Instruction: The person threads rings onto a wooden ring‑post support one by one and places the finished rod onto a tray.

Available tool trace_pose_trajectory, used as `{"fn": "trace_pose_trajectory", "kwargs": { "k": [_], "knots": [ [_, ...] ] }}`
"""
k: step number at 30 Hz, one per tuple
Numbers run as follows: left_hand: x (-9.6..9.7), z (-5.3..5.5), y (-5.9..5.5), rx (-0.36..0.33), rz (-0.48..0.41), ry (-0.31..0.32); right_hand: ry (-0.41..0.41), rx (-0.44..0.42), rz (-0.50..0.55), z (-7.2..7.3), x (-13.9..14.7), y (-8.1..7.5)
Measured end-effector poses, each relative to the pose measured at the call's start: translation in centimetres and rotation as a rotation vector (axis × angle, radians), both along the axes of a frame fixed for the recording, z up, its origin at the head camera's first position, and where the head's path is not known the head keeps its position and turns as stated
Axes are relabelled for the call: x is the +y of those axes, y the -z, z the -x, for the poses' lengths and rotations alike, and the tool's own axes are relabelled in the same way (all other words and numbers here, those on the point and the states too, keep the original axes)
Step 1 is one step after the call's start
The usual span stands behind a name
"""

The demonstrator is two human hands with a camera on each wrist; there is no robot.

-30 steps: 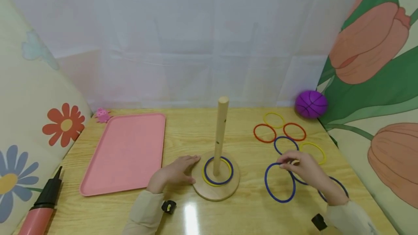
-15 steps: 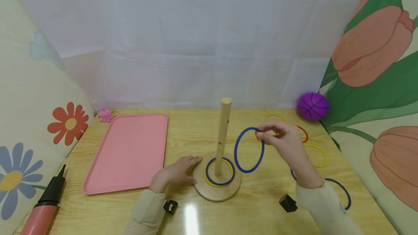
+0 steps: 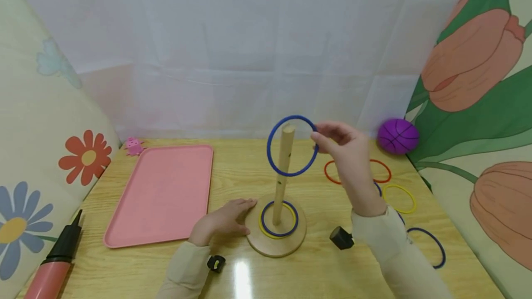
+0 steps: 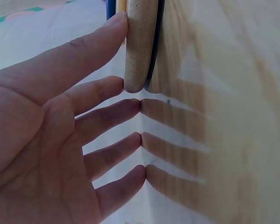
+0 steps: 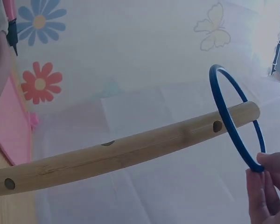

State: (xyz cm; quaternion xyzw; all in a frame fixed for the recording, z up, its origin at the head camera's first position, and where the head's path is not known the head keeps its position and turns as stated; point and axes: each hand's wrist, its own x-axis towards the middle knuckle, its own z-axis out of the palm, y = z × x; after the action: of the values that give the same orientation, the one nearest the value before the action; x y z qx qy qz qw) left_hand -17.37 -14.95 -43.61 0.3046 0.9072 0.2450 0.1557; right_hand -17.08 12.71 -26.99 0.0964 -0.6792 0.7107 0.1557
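Observation:
My right hand point(image 3: 345, 151) pinches a blue ring point(image 3: 269, 146) between thumb and fingertips. That ring is tilted and loops around the top end of an upright wooden post point(image 3: 285, 151); the right wrist view shows the post tip point(image 5: 252, 112) poking through it. Around the post's foot, a second blue ring point(image 3: 297, 219) and a yellow ring point(image 3: 266, 232) lie on the round wooden base point(image 3: 278, 248). My left hand point(image 3: 222, 220) rests at the base's left edge with fingers extended. In the left wrist view, its thumb point(image 4: 98, 44) touches the base and the other fingertips reach the rim and tabletop.
Right of the post lie more rings: red point(image 3: 380, 170), yellow point(image 3: 399, 198) and blue point(image 3: 436, 243), some partly hidden by my right arm. A purple ball point(image 3: 398, 136) sits at the back right. Left are a pink tray point(image 3: 166, 193), a small pink toy point(image 3: 134, 146) and a pump point(image 3: 54, 262).
My right hand has lifted the blue ring off the table and carried it left and up to the post's top. The left hand has stayed at the base.

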Motion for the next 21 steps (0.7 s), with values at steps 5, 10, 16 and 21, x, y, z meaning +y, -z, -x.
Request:
{"fn": "trace_pose_trajectory", "kwargs": {
  "k": [5,10,16,21],
  "knots": [
    [0.0,0.0,0.1,0.007,0.005,-0.002,-0.012,-0.044,-0.044,0.9,-0.7,1.1],
    [0.1,-0.1,0.1,-0.011,0.008,-0.013,-0.014,-0.136,-0.166,1.9,-1.2,3.9],
    [0.1,-0.2,-0.1,-0.018,0.009,-0.018,-0.033,-0.164,-0.452,2.9,-1.5,8.5],
    [0.1,-0.1,0.1,-0.027,0.009,-0.032,-0.062,-0.220,-0.588,3.0,-1.7,11.5]
  ]
}}
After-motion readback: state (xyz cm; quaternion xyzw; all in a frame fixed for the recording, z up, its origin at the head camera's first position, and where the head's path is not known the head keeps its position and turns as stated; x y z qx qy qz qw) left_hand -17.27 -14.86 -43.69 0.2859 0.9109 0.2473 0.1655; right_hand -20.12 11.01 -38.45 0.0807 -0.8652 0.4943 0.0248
